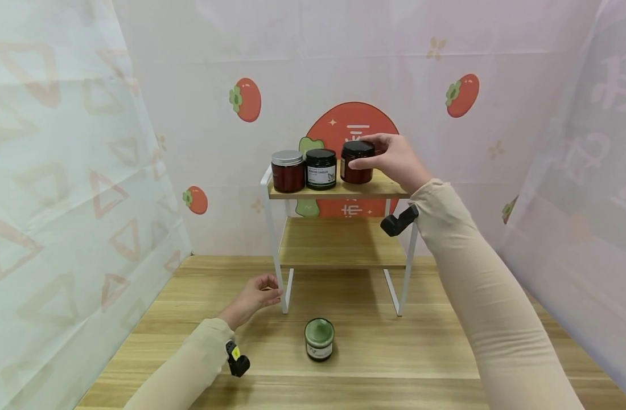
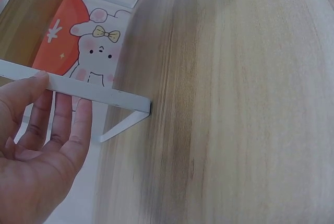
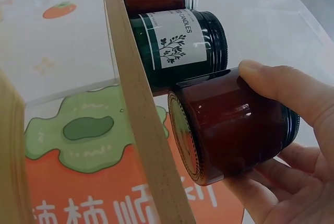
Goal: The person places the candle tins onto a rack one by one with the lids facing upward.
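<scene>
In the head view, my right hand (image 1: 397, 162) grips a dark red-brown candle jar (image 1: 357, 165) with a black lid at the right part of the upper shelf board (image 1: 313, 194). The right wrist view shows this jar's round base beside the board's edge, with thumb and fingers on opposite sides of its body. Left of it on the board stand a green candle jar (image 1: 321, 171) with a white label and a red-brown jar (image 1: 288, 173) with a silver lid. My left hand (image 2: 49, 145) pinches the rack's white metal leg (image 2: 99, 92) between thumb and fingers, low near the table.
An uncovered candle jar (image 1: 319, 340) with green contents stands on the wooden table (image 1: 395, 353) in front of the two-tier rack. Its lower shelf board (image 1: 344, 245) lies between the white legs. Printed sheets (image 1: 344, 34) hang behind and at both sides.
</scene>
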Available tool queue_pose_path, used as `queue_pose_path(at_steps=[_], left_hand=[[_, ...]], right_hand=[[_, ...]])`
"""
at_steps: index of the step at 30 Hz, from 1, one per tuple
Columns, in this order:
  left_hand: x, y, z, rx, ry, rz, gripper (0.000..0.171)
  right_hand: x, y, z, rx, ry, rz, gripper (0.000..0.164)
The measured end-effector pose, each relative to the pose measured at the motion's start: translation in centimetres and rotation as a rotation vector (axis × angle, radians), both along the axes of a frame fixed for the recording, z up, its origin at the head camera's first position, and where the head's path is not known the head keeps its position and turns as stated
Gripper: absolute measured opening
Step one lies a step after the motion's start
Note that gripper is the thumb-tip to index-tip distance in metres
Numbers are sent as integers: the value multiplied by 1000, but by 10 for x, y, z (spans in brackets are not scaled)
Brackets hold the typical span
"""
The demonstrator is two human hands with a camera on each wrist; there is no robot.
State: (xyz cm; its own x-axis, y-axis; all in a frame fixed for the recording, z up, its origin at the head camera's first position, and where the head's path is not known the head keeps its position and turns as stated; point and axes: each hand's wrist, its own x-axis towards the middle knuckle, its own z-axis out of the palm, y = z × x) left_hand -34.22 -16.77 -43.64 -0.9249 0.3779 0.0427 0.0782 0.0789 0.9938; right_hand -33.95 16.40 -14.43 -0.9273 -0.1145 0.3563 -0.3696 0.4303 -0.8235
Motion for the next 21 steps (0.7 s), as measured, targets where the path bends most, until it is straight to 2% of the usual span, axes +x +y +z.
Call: queue_pose_path(at_steps=[10,21], left_hand=[[0,1,1,-4,0,5,17],[-1,1,0,-4,1,9,18]], right_hand=[[-5,-1,-4,12,-22,-7,65],[-7,-2,-9,12,-19,38,64]])
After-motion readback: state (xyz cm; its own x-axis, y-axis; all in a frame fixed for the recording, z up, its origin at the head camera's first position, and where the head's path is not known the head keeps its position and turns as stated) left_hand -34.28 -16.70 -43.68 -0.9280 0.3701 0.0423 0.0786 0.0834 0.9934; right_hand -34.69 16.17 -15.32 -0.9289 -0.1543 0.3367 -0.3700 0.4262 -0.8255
